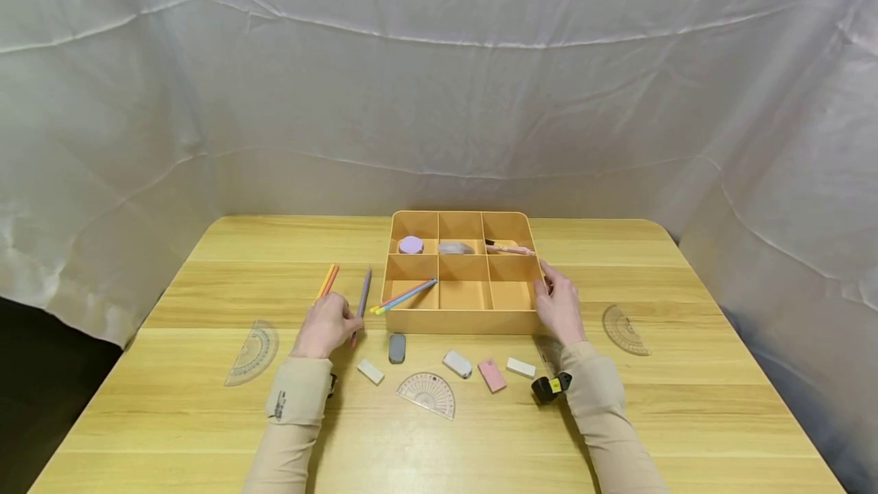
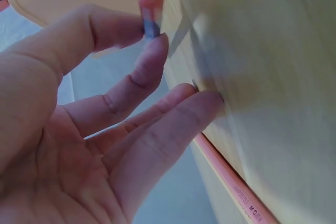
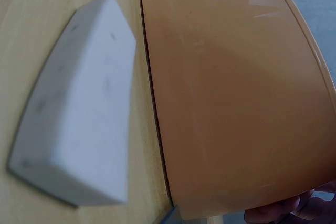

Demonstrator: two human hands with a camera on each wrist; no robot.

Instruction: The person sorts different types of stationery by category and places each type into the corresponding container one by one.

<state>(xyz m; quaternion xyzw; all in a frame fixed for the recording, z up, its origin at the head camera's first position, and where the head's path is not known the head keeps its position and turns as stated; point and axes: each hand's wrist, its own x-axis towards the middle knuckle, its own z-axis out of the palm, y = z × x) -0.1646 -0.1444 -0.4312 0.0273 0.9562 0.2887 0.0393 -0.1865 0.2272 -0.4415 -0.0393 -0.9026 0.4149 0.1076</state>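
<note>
In the head view my left hand (image 1: 325, 325) pinches a purple-grey pencil (image 1: 364, 294) lying left of the box. The left wrist view shows its pink end (image 2: 151, 3) between thumb and a finger, with a salmon pencil (image 2: 236, 187) below the hand. Two orange pencils (image 1: 328, 280) lie just beyond that hand. My right hand (image 1: 560, 307) grips the right side of a peach compartment box (image 1: 463, 322); fingers (image 3: 278, 211) show at its edge in the right wrist view. Pink and blue pencils (image 1: 410, 293) lean out of the front left compartment.
In the back compartments are a purple round item (image 1: 411, 245), a greyish piece (image 1: 456, 248) and pens (image 1: 509, 249). Before the box lie a grey eraser (image 1: 396, 348), white erasers (image 1: 370, 371), a pink eraser (image 1: 491, 375) and a protractor (image 1: 428, 393). More protractors (image 1: 254, 353) lie left and right.
</note>
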